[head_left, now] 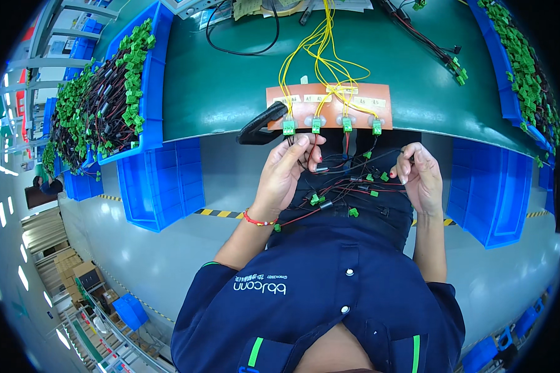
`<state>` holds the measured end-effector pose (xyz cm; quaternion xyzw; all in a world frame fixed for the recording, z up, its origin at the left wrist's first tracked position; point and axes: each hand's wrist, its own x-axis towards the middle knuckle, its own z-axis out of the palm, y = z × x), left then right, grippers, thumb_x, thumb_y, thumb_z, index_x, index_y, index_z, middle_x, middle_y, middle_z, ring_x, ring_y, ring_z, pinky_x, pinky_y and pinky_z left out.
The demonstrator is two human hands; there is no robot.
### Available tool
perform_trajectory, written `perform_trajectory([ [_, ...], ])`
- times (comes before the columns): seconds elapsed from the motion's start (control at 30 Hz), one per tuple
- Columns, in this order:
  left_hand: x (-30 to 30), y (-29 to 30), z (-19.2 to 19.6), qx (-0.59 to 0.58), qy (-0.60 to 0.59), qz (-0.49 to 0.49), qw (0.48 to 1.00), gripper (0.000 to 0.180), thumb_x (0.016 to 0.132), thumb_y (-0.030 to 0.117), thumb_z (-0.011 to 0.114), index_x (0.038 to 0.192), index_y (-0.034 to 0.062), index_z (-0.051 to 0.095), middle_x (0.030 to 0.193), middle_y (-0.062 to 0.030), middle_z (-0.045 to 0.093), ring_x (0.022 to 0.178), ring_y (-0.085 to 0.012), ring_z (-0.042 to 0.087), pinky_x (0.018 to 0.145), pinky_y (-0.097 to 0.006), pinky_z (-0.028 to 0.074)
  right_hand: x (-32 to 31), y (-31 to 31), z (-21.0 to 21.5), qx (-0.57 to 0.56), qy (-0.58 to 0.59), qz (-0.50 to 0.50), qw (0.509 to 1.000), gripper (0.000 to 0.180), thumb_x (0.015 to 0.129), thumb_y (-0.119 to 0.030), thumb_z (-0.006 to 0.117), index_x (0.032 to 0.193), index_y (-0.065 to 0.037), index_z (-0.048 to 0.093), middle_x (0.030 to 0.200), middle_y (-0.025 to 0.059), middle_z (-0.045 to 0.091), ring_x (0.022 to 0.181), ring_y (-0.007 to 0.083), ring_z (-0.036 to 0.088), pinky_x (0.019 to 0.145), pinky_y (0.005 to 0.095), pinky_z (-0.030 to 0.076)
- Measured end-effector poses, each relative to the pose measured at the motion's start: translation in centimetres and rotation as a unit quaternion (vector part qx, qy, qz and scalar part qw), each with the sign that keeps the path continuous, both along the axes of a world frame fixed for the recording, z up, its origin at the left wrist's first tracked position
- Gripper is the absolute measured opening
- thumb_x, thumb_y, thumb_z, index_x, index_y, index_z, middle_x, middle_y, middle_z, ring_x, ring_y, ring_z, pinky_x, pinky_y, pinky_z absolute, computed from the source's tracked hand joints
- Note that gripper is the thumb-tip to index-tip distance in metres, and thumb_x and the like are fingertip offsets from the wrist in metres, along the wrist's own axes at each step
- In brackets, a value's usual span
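My left hand is closed on thin red and black wires, just below a pink test board at the table's front edge. A row of green terminal connectors sits along that board, with thin yellow wires running into them from behind. Wires hang down from several of the connectors. My right hand is curled, its fingertips pinching a black cable that stretches across toward my left hand. On my lap lies a loose bunch of wire harnesses with small green plugs and black cylinders.
A blue bin heaped with harnesses stands at the left; a similar blue bin is at the right. More harnesses lie on the green table. A black handle-like part juts past the edge. Blue crates stand below.
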<state>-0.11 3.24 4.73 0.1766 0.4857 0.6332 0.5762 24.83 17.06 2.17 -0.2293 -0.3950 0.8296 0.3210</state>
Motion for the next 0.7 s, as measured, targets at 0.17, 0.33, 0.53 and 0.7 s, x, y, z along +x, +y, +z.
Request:
perform_trajectory([
  [0.17, 0.2, 0.2, 0.0, 0.000, -0.001, 0.015, 1.000, 0.034, 0.103, 0.028, 0.054, 0.112, -0.0031, 0.064, 0.084, -0.0027, 0.061, 0.074, -0.0095, 0.053, 0.070, -0.025, 0.043, -0.1, -0.4, -0.1, 0.010, 0.014, -0.017, 1.000, 0.023, 0.103, -0.026, 0.056, 0.101, -0.003, 0.058, 0.075, 0.0022, 0.055, 0.064, 0.0102, 0.055, 0.077, 0.0329, 0.056],
  [0.33, 0.5, 1.0, -1.4, 0.023, 0.046, 0.049, 0.997, 0.030, 0.102, 0.027, 0.059, 0.105, -0.0012, 0.067, 0.079, -0.0005, 0.061, 0.070, -0.0070, 0.052, 0.066, -0.023, 0.042, -0.6, -0.1, -0.5, 0.001, 0.005, -0.024, 1.000, 0.019, 0.101, -0.022, 0.060, 0.097, -0.003, 0.059, 0.073, 0.0012, 0.055, 0.064, 0.0095, 0.056, 0.077, 0.0323, 0.056],
  [0.53, 0.5, 1.0, -2.2, 0.016, 0.096, 0.062, 0.993, 0.028, 0.102, 0.025, 0.059, 0.103, -0.0025, 0.068, 0.078, -0.0015, 0.062, 0.070, -0.0071, 0.054, 0.066, -0.023, 0.043, -2.2, -0.5, -0.6, -0.030, -0.001, -0.014, 0.999, 0.018, 0.099, -0.022, 0.062, 0.095, -0.004, 0.060, 0.073, 0.0008, 0.057, 0.063, 0.0087, 0.057, 0.077, 0.0314, 0.057],
  [0.7, 0.5, 1.0, -2.2, 0.035, 0.106, 0.058, 0.992, 0.028, 0.101, 0.024, 0.061, 0.103, -0.0028, 0.067, 0.079, -0.0019, 0.062, 0.071, -0.0077, 0.054, 0.068, -0.024, 0.044, -2.3, -0.5, -0.6, -0.034, 0.006, -0.013, 0.999, 0.019, 0.100, -0.020, 0.060, 0.104, -0.001, 0.063, 0.076, 0.0015, 0.059, 0.068, 0.0100, 0.059, 0.082, 0.0343, 0.057],
])
